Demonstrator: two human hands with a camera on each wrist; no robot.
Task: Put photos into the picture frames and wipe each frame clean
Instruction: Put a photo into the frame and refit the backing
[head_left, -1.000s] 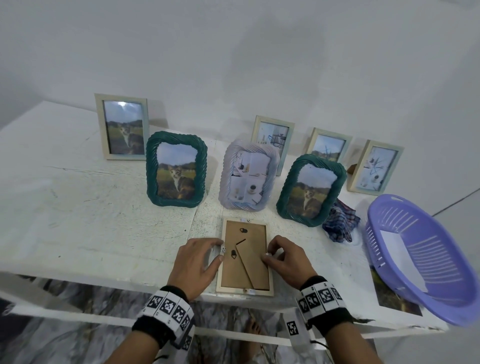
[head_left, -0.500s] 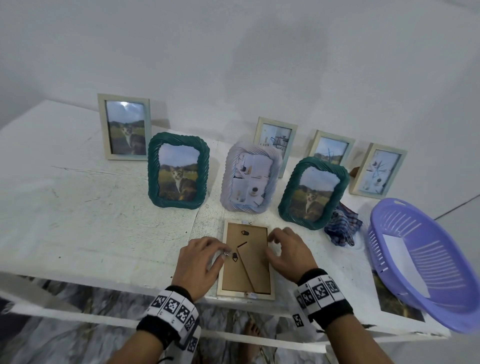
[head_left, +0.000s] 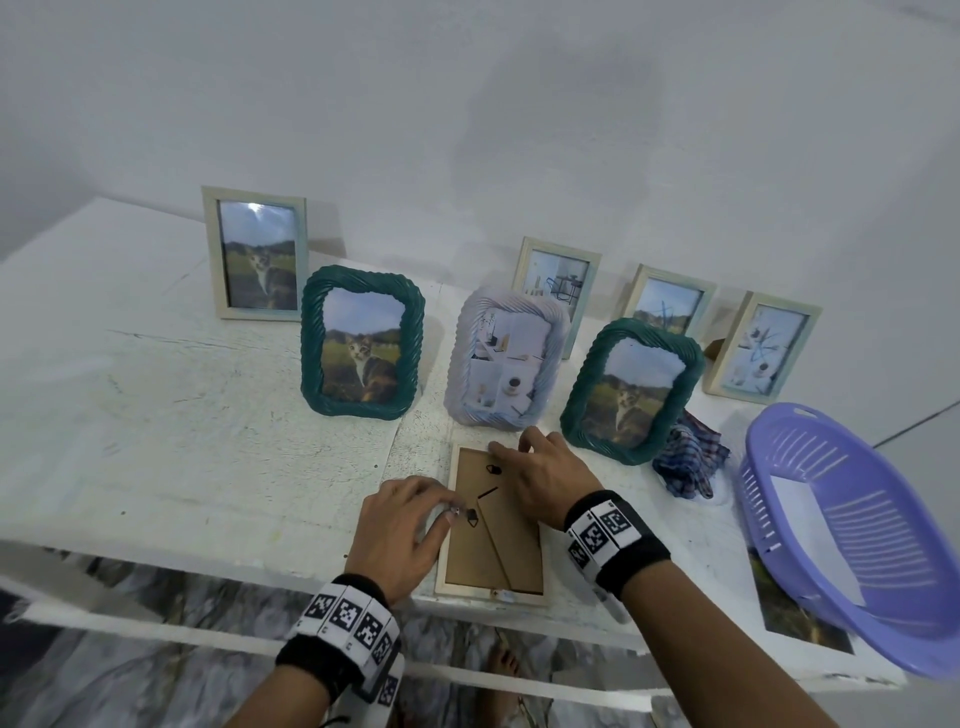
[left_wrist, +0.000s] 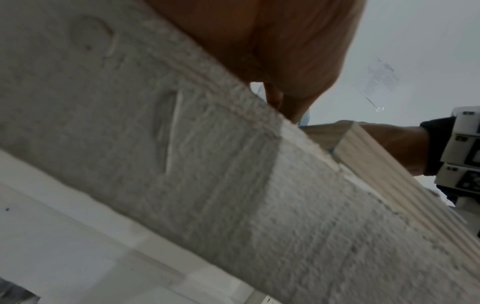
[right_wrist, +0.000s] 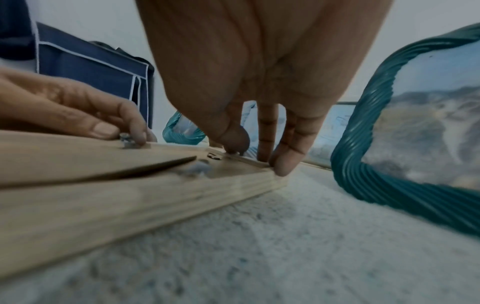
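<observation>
A pale wooden picture frame lies face down at the table's front edge, its brown backing board and stand leg facing up. My left hand is at the frame's left side, thumb and forefinger pinching a small metal tab on the backing. My right hand reaches over the frame's upper right corner. Its thumb presses on the backing near the top, and its straight fingers rest against the far edge. The photo side is hidden. A checked cloth lies bunched to the right.
Several filled frames stand behind: a cream one, two green ones, a lilac one and three small pale ones along the wall. A purple basket overhangs the right corner, with a loose photo under it.
My right hand has slid from the frame's right side up to its top edge. My left hand has stayed at the left tab.
</observation>
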